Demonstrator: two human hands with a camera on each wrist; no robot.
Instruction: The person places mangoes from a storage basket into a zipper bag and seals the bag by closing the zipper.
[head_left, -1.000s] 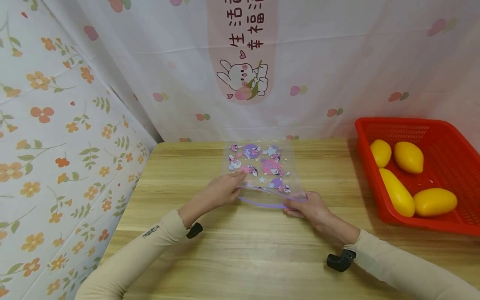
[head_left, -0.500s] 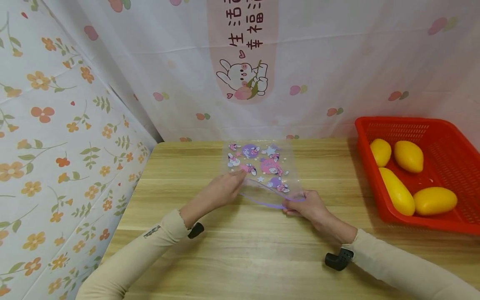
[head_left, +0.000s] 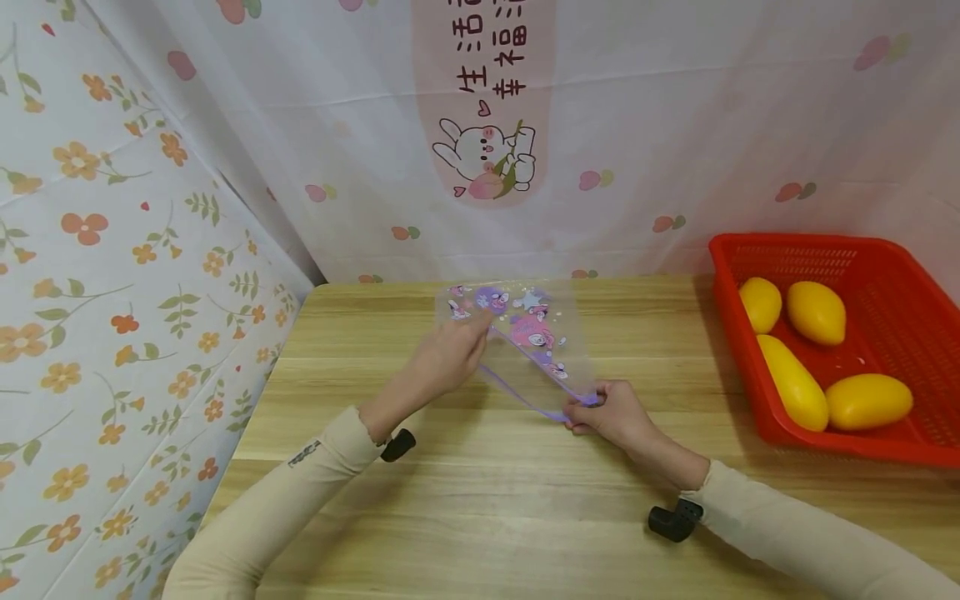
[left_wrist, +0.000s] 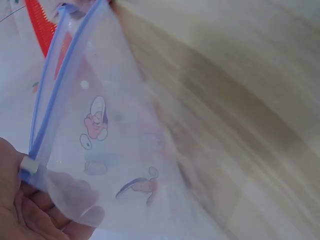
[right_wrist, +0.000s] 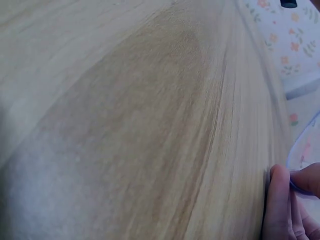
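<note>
A clear slider zip bag [head_left: 534, 332] with pink and purple cartoon prints lies at the back of the wooden table, its mouth lifted and parted. My left hand [head_left: 450, 354] grips the mouth's left corner, raised off the table. The left wrist view shows the pale slider [left_wrist: 29, 165] at that hand, with fingers seen through the clear film. At the mouth's other corner, my right hand [head_left: 618, 417] pinches the purple zip edge between thumb and fingers, low over the table. Between the hands, the two purple strips stand apart. Nothing shows inside the bag.
On the right stands a red plastic basket [head_left: 738, 350] holding several yellow mango-like fruits [head_left: 817, 312]. A printed curtain [head_left: 637, 125] hangs right behind the table's back edge. Another flowered cloth [head_left: 150, 333] borders the left side.
My left hand has moved up and away, lifting its corner of the bag and spreading the mouth wider. The right hand stays nearly in place, still pinching its corner.
</note>
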